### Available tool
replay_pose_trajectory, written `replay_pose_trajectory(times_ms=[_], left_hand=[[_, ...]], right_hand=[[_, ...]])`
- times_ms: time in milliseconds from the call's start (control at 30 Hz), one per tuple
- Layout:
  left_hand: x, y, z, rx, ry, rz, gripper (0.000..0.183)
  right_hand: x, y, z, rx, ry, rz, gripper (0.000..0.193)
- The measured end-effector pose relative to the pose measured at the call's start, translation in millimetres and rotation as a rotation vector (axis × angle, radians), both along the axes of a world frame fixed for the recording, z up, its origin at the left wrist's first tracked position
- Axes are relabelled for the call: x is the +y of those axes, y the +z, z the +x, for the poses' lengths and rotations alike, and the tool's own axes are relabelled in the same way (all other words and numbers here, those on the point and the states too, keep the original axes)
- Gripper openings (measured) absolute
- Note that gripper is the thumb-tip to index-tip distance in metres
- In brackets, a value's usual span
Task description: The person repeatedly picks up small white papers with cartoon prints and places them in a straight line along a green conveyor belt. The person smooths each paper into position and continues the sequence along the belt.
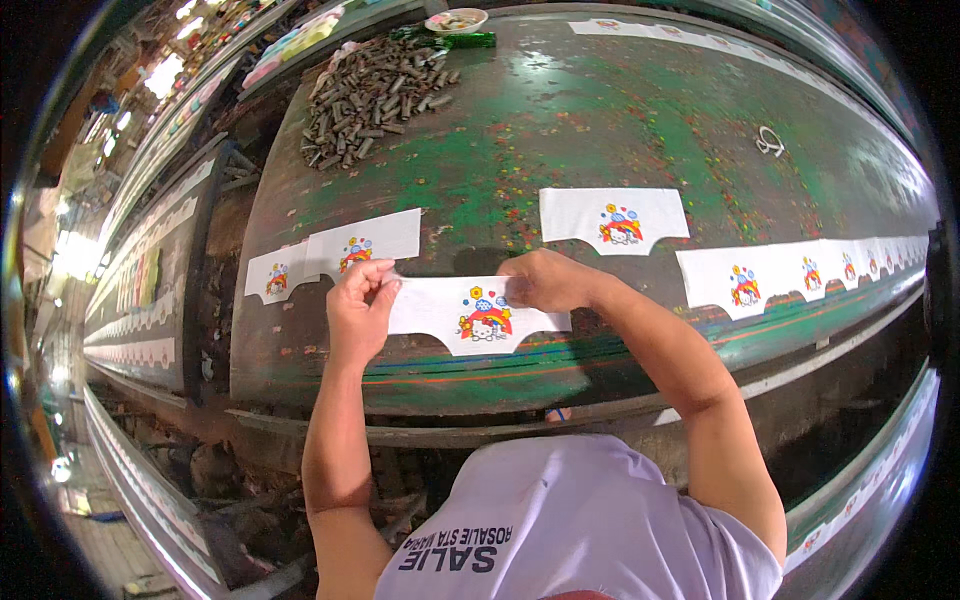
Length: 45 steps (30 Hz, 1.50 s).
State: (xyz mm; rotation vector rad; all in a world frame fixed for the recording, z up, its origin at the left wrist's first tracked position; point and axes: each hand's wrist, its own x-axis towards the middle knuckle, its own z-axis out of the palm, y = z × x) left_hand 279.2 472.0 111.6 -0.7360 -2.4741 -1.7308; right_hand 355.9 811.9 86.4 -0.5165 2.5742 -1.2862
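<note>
Head cam's by the near edge of the green table (480, 225), looks down & fwd; L hand (362, 305) & R hand (548, 280) are close, far edge's way off.

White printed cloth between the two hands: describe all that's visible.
The white printed cloth looks like thin fabric: wide, with a straight top edge and lower sides curving into a flat-ended central tab. Its colourful print shows a cartoon figure, rainbow and flowers, upright in view. The left hand pinches the upper left corner; the right hand grips the upper right, covering part. It spans the green table's near side; whether it touches is unclear.
</note>
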Motion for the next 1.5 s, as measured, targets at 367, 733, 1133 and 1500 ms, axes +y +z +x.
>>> replay_pose_trajectory(times_ms=[367, 733, 1133, 1500], left_hand=[[-1, -83, -122, 0.066, 0.353, -0.163, 0.029], [10, -113, -160, 0.324, 0.421, -0.377, 0.038], [23, -92, -143, 0.664, 0.330, -0.545, 0.061], [216, -65, -9, 0.643, -0.191, -0.214, 0.057]], right_hand=[[36, -43, -80, 0.123, -0.629, -0.150, 0.032], [8, -55, -92, 0.192, -0.976, 0.022, 0.032], [203, -17, 8, 0.039, -0.955, 0.887, 0.034], [234, -1, 17, 0.066, -0.596, 0.728, 0.015]])
